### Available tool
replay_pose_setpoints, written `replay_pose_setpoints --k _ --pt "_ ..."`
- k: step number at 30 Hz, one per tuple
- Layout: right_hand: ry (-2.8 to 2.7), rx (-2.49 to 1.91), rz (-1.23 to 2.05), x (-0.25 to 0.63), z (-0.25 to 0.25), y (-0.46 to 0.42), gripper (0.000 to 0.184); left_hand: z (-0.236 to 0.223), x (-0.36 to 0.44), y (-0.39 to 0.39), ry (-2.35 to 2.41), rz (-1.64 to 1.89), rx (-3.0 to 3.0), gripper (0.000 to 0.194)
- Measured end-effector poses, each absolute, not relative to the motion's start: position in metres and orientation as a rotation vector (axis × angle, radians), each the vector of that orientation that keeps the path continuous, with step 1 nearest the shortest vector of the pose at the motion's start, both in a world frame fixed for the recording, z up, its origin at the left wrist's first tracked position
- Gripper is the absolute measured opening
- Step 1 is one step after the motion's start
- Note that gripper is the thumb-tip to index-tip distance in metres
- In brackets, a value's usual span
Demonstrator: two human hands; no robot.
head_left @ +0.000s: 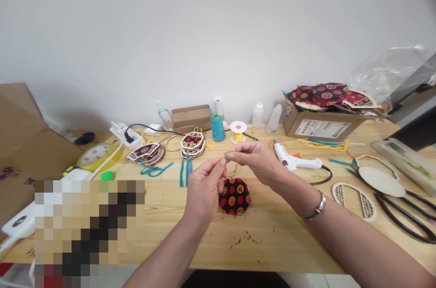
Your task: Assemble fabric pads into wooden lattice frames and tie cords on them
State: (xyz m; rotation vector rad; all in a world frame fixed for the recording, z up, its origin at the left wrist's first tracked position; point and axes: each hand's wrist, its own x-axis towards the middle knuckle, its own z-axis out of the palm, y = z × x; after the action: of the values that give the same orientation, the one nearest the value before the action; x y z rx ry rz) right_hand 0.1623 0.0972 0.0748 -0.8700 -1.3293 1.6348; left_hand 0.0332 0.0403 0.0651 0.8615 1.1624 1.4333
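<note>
My left hand [207, 183] and my right hand [254, 158] meet fingertip to fingertip above the middle of the table. Both are closed in a pinch on a thin, dull olive cord [234, 171], whose loose part hangs below the fingers. Just under them lies a black, rounded fabric piece [235, 197] patterned with red and orange circles. My left hand covers part of its left side. What exactly sits between the fingertips is too small to see clearly.
Stacked lattice ornaments [192, 143] with teal tassels, a teal thread cone [217, 128] and a yellow spool [238, 131] stand behind. At right are a glue gun [296, 158], large black scissors [402, 213] and a cardboard box [316, 125] of fabric pieces. A tape roll [98, 155] lies left.
</note>
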Motion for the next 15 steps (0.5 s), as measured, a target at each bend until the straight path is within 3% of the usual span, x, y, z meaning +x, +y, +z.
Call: replay_pose_setpoints --k 9,15 --pt "-1.260 -0.904 1.740 0.164 0.065 0.104 0.038 0.059 0.029 0.042 1.174 1.461 0.828 0.026" --pt "-1.286 -0.777 1.973 0.169 0.062 0.108 0.032 0.061 0.030 0.041 1.155 1.449 0.844 0.022"
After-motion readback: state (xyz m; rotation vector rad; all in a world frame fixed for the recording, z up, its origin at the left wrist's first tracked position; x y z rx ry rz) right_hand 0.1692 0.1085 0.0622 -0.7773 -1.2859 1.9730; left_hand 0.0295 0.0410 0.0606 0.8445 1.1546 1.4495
